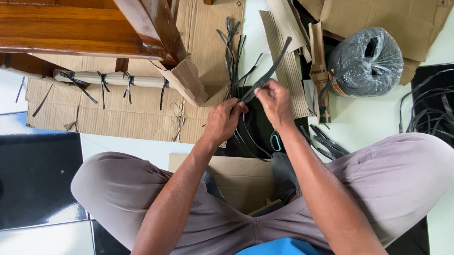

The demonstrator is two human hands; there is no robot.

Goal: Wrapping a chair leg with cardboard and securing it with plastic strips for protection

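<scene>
I sit cross-legged on the floor. My left hand (222,120) and my right hand (274,102) are close together in front of me, both pinching one black plastic strap strip (269,72) that runs up and to the right from my fingers. More loose black strips (232,52) lie fanned on the cardboard just beyond my hands. A wooden furniture leg wrapped in cardboard (187,81) ends just left of my left hand.
A roll of black strapping (365,62) sits at the right on flattened cardboard (388,1). A tangle of cut black strips (444,109) lies far right. Dark wooden furniture (55,27) with cardboard tied by strips (101,80) fills the upper left. Teal-handled scissors (275,140) lie by my knee.
</scene>
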